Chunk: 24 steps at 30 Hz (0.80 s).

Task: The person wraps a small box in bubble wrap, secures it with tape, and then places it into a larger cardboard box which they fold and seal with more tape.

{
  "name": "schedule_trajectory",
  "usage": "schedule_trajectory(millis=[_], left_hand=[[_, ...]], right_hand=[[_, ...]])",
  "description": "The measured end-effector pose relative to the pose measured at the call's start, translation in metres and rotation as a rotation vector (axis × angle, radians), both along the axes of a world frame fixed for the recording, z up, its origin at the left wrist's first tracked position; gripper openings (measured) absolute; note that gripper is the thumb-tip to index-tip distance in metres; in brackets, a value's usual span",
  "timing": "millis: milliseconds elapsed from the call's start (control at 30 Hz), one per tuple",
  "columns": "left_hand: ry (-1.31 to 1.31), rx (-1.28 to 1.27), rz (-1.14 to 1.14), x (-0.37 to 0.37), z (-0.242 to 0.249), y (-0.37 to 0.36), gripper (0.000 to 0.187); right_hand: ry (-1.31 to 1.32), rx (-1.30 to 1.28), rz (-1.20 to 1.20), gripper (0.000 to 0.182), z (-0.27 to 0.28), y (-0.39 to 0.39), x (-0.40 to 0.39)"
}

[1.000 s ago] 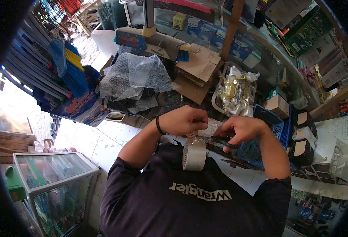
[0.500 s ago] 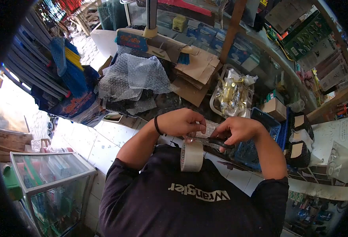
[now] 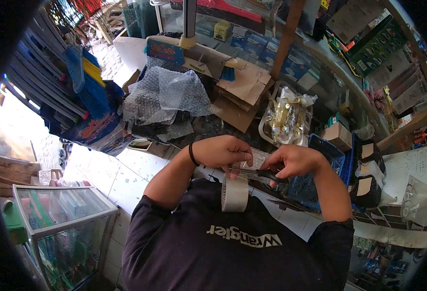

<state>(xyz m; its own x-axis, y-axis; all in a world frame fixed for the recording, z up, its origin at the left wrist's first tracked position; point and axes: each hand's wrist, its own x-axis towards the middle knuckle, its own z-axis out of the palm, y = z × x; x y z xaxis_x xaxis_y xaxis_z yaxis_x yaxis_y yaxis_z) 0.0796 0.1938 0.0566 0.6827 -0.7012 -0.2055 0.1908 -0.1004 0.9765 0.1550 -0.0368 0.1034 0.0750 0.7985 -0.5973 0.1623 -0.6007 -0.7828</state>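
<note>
My left hand (image 3: 222,151) pinches the loose end of a wide roll of tape (image 3: 235,195), which hangs just below its fingers in front of my dark shirt. My right hand (image 3: 295,160) grips scissors with black handles (image 3: 270,174); their blades point left, across the tape just under my left fingertips. Between and behind the hands is a piece wrapped in bubble wrap (image 3: 258,157), partly hidden by the fingers.
Loose bubble wrap (image 3: 170,92) and cardboard pieces (image 3: 245,85) lie on the counter ahead. Right of them are a tray of bagged gold-coloured fittings (image 3: 287,116) and blue baskets (image 3: 315,186). A glass cabinet (image 3: 68,213) stands at the lower left.
The scissor blades now show more clearly, reaching left across the tape near my left fingers. Both hands have otherwise hardly moved.
</note>
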Motion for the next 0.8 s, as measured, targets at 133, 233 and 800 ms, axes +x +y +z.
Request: schedule_trajectory(millis=[133,233,800], left_hand=[[0.090,-0.046,-0.007,-0.002,0.000,0.004,0.028],[0.115,-0.066,0.002,-0.003,0.001,0.008,0.031],[0.179,-0.145,0.128,-0.013,-0.016,0.031,0.042]], right_hand=[[-0.131,0.010,0.100,0.049,-0.002,0.003,0.002],[-0.183,-0.011,0.129,0.052,0.005,0.008,0.002],[-0.012,0.115,-0.088,0.046,0.011,0.009,0.003]])
